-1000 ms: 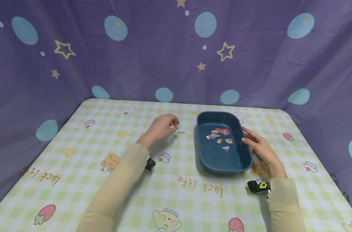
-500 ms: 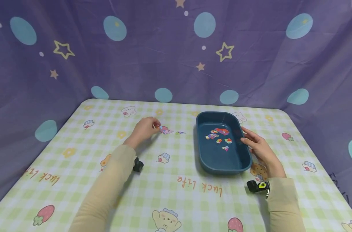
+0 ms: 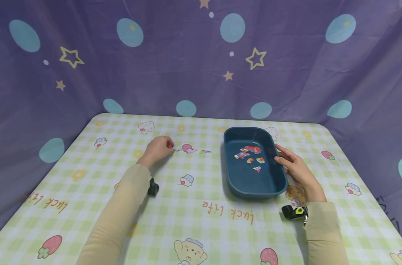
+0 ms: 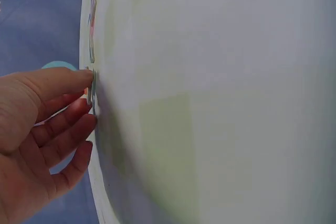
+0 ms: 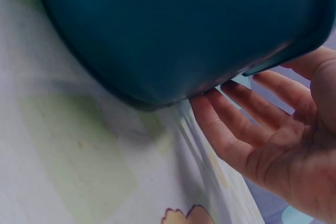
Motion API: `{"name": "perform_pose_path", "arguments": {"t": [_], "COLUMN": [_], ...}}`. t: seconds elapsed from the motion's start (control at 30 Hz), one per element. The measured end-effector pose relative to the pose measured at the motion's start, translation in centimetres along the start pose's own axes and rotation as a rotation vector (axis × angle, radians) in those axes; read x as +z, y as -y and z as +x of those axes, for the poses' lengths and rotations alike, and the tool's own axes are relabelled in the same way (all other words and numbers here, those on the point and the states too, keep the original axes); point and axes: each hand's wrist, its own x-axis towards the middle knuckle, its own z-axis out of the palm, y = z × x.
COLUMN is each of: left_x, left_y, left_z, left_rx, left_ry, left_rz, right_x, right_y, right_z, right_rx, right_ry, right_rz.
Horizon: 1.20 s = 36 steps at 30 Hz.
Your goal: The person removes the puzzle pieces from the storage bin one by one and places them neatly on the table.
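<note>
In the head view my left hand [image 3: 157,148] is low over the table, left of centre, its thumb and fingers pinching a small flat colourful piece [image 3: 177,149]. The left wrist view shows this thin piece [image 4: 90,90] edge-on between thumb and fingers, right at the tabletop. To its right lie a pink piece [image 3: 191,150] and a green-and-purple piece [image 3: 205,151], forming a loose row. My right hand [image 3: 295,167] holds the right side of a dark teal plastic bin [image 3: 257,186], thumb at the rim and fingers [image 5: 226,135] against the outer wall.
Several irregular colourful pieces [image 3: 254,149] lie on the bin's floor. A checked, cartoon-printed cloth [image 3: 214,239] covers the table, whose rear edge meets a purple curtain [image 3: 174,66] with stars and blue dots.
My left hand has moved left with the small piece and down to the table, leaving the pink piece uncovered beside the green-and-purple one. The right hand and the bin have stayed in place.
</note>
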Motion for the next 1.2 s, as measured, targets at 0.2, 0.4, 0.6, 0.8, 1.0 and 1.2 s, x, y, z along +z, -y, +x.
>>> {"name": "perform_pose_path", "arguments": {"t": [0.2, 0.4, 0.6, 0.8, 1.0, 1.2], "left_x": [-0.3, -0.6, -1.0, -1.1, -0.3, 0.7], "left_y": [0.3, 0.1, -1.1, -4.6, -8.4, -11.8], "left_z": [0.1, 0.2, 0.6, 0.6, 1.0, 1.4], "left_rx": [-0.028, -0.026, 0.043, 0.111, 0.213, 0.296], "left_ry": [0.016, 0.030, 0.015, -0.011, -0.025, -0.030], "left_rz": [0.014, 0.019, 0.028, 0.019, 0.008, 0.012], "right_x": [0.0, 0.1, -0.1, 0.0, -0.1, 0.0], "right_y": [0.2, 0.7, 0.4, 0.3, 0.2, 0.1], "right_z": [0.1, -0.1, 0.0, -0.1, -0.2, -0.2], "right_rx": [-0.006, -0.016, -0.015, 0.005, 0.001, -0.001], "right_ry": [0.004, 0.009, 0.005, 0.000, -0.005, -0.009], "right_rz": [-0.010, 0.003, 0.001, -0.001, -0.008, -0.011]}}
